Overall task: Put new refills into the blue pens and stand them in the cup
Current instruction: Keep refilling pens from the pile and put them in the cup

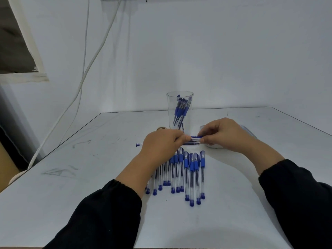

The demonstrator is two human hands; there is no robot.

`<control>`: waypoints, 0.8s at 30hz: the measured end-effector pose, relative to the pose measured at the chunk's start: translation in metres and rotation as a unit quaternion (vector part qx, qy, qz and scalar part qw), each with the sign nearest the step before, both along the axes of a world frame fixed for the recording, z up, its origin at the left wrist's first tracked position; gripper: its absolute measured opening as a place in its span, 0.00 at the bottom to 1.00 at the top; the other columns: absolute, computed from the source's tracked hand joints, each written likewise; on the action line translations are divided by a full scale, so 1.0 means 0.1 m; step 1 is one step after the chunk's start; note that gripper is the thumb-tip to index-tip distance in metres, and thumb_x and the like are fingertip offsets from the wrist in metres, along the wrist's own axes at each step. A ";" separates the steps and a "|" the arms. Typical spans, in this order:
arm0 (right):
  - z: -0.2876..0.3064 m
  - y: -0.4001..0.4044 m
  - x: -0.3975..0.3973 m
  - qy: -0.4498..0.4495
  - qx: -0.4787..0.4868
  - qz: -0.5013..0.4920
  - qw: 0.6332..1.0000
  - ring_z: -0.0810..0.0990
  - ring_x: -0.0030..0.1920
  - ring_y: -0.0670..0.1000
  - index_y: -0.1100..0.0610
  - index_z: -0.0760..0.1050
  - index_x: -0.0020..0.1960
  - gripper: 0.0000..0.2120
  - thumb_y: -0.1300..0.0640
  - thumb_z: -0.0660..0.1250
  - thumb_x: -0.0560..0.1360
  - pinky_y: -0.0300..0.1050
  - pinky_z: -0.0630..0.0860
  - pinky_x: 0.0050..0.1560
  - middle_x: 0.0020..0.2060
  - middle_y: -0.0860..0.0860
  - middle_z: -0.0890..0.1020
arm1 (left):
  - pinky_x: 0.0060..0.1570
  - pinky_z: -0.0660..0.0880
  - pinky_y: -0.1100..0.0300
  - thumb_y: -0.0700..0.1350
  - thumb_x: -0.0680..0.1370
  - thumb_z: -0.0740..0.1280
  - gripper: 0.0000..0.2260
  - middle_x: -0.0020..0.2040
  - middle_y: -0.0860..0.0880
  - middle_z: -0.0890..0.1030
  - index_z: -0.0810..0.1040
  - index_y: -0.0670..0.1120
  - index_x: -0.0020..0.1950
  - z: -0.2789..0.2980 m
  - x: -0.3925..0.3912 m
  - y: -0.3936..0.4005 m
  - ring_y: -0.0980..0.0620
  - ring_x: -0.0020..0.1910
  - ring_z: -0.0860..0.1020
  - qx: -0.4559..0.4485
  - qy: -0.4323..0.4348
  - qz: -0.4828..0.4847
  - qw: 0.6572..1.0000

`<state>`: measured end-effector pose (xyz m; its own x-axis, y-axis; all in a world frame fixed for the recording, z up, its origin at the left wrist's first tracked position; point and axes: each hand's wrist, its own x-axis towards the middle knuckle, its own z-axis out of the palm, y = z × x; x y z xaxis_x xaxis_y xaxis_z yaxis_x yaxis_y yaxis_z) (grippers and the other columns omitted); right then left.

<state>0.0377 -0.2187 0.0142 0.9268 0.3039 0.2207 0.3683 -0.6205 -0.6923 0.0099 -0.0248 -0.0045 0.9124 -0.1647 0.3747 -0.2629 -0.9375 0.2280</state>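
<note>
The left hand (161,143) and the right hand (221,134) meet above the middle of the table, each with fingers curled round one end of a slim blue-and-clear plastic pen (195,137) held level between them. The left fingers pinch the barrel side; the right thumb and forefinger nip the blue grip end. Whether the two halves are being twisted apart or together cannot be told, and thin dark lines just under the pen may be loose refills, too blurred to be sure.

Such a pen is light, stiff and smooth, so it will likely slip under a loose pinch; the ribbed blue grip looks the surest place to hold, with the clear barrel steadied in the other hand. A bare refill would be thin and bendable, best taken near its tip end and fed straight in.

Just below the hands a row of blue-capped clear pens (188,175) lies on the grey tabletop (71,186), caps toward the person's far side, partly under the left wrist. Beyond the hands stands a tall clear plastic cup (180,97) with several blue pens (181,110) leaning inside. A small blue-tipped part (138,145) lies apart at the left. A pale, rounded object (248,131) shows behind the right hand.
</note>
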 end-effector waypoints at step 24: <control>0.01 -0.06 -0.01 -0.030 -0.165 -0.081 0.982 0.77 0.35 0.44 0.55 0.83 0.42 0.05 0.54 0.70 0.73 0.36 0.68 0.32 0.33 0.47 0.81 | 0.54 0.73 0.56 0.42 0.79 0.61 0.10 0.54 0.51 0.79 0.77 0.52 0.58 -0.05 -0.01 0.05 0.53 0.53 0.74 -0.123 0.025 -0.060 0.990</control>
<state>0.0363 -0.2243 0.0148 0.9571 0.2187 0.1902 0.2809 -0.8615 -0.4229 0.0087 -0.0196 -0.0099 0.9103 -0.1832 0.3711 -0.3519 -0.8145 0.4612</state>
